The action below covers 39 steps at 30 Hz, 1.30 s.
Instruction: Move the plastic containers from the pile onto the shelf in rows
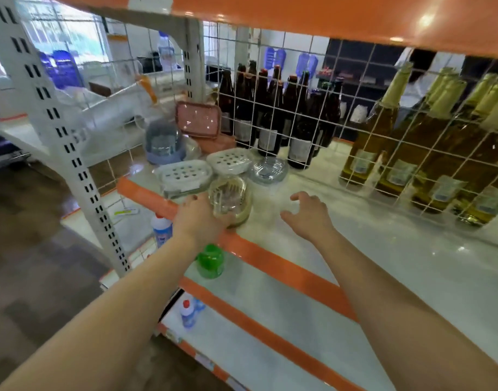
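Note:
My left hand (198, 218) grips a clear round plastic container (231, 196) at the front edge of the white shelf (383, 249). My right hand (307, 211) hovers just right of it with fingers spread and loosely bent, holding nothing. Behind the container lie two white perforated trays (182, 173) (228, 160) and a clear round lid or bowl (268, 169). Farther back left stand a blue-grey round container (163, 142) and a pink rectangular container (198, 119) leaning upright.
A white wire grid (355, 131) backs the shelf, with dark bottles (270, 108) and gold-topped bottles (425, 136) behind it. An orange shelf (326, 18) hangs close overhead. Lower shelves hold a green bottle (211, 261) and white bottles (161, 230). A slotted upright post (72, 153) stands at left.

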Tool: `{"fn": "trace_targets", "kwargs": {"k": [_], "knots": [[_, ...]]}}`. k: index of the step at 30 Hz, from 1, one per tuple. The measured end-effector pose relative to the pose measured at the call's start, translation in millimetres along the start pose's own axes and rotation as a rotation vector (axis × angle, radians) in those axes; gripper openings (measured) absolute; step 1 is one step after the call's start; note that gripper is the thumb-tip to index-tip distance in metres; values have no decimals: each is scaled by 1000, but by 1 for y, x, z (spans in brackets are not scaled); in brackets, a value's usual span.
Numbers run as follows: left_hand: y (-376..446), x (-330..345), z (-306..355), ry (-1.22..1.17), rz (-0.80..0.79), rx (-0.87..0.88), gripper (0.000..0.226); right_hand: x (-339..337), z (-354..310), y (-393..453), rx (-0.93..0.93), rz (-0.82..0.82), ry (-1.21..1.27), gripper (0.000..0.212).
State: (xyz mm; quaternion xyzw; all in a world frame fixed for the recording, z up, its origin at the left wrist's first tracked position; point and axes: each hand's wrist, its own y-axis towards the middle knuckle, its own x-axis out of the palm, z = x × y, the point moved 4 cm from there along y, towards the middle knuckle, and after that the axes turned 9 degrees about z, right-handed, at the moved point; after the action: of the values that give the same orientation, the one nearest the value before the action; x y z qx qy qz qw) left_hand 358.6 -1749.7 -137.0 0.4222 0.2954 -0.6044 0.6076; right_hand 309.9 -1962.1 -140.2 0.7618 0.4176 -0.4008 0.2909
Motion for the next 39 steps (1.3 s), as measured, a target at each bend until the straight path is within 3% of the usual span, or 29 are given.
{"fn": "trace_targets", "kwargs": {"k": [5, 9, 18, 22, 28, 34, 39], "knots": [[34, 36, 12, -44, -109, -51, 103, 21, -1, 54, 14, 22, 37, 56], [56, 56, 17, 6, -85, -52, 113, 34, -2, 83, 69, 47, 125, 57], [95, 47, 4, 35, -68, 69, 103, 58, -20, 126, 160, 117, 296, 79], [97, 48, 1, 11, -30, 106, 104, 69, -32, 142, 154, 148, 228, 85], [108, 46, 0, 54, -69, 179, 102, 82, -47, 154, 151, 54, 101, 61], [113, 54, 14, 185, -119, 281, 104, 77, -23, 141, 132, 146, 72, 60], [120, 61, 24, 217, -159, 317, 104, 65, 1, 141, 101, 121, 22, 64]]}}
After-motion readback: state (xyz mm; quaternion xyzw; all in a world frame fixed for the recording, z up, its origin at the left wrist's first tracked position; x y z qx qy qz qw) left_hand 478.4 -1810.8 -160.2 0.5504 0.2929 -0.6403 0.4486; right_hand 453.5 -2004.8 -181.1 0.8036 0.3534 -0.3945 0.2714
